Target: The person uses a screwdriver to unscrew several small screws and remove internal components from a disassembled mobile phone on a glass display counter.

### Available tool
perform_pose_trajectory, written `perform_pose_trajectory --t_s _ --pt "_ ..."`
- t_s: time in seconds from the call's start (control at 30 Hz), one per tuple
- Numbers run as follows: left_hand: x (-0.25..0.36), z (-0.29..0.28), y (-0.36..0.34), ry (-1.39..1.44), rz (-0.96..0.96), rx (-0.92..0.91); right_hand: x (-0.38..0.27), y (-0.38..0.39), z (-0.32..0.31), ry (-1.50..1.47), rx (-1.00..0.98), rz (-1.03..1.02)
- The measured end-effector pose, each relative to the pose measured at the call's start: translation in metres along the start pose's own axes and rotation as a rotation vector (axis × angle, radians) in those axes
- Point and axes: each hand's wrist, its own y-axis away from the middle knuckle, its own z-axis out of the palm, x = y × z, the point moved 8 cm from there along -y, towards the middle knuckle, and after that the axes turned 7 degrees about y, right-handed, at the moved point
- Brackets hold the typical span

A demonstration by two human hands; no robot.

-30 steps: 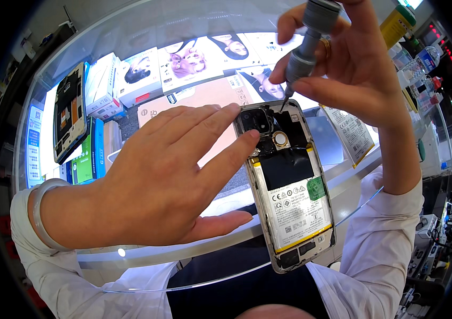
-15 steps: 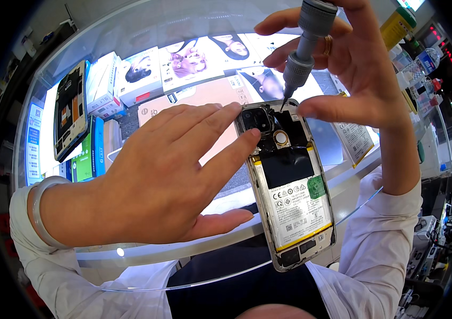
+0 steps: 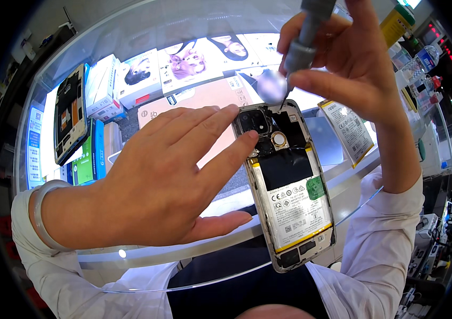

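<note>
An opened smartphone (image 3: 300, 212) lies on the counter, its back off and its battery, black film and camera module (image 3: 253, 121) exposed. My left hand (image 3: 157, 175) rests flat across its left side, fingers stretched out, the index fingertip touching the phone by the camera module. Wrapped in the fingers of my right hand (image 3: 361, 80) is a grey screwdriver (image 3: 301, 53), held upright. Its thin tip points down at the phone's top edge, right of the camera module; contact cannot be told. A blurred pale round spot shows beside the shaft.
Left on the glass counter (image 3: 130, 254) leans another opened phone (image 3: 70, 114). A loose battery (image 3: 347, 130) lies right of the phone. Boxes (image 3: 140, 80) show beneath the glass. Bottles (image 3: 428, 58) and a yellow-green container (image 3: 397, 25) stand far right.
My right hand's fingers have drawn in around the screwdriver, and its thumb has moved up against the shaft. The pale spot has appeared. The phone has shifted very slightly; my left hand stays in place.
</note>
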Motion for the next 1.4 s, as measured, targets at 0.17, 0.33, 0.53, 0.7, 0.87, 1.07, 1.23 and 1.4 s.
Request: perform_pose_trajectory --t_s 0.17,0.33,0.53,0.7,0.87,1.07,1.23,1.4 --pt "0.000 0.000 0.001 -0.007 -0.004 0.000 0.000 0.000 -0.010 0.092 0.190 0.101" --pt "0.000 0.000 0.001 0.000 0.005 0.008 0.015 0.007 -0.011 0.022 0.312 0.317" --pt "0.001 0.000 0.001 0.001 0.010 0.022 0.040 0.013 -0.014 -0.095 0.386 0.389" --pt "0.001 0.000 0.001 -0.004 0.017 0.023 0.048 0.011 -0.007 -0.005 0.338 0.447" --pt "0.001 0.000 0.002 0.007 0.015 0.031 0.056 0.008 -0.004 0.051 0.315 0.514" --pt "0.001 -0.001 0.000 0.009 0.018 0.043 0.062 0.008 0.002 -0.136 0.362 0.534" --pt "0.001 0.000 0.000 0.016 0.016 0.044 0.061 0.007 0.004 -0.167 0.351 0.485" --pt "0.001 0.000 0.000 0.025 0.014 0.048 0.065 0.007 0.005 -0.157 0.358 0.512"
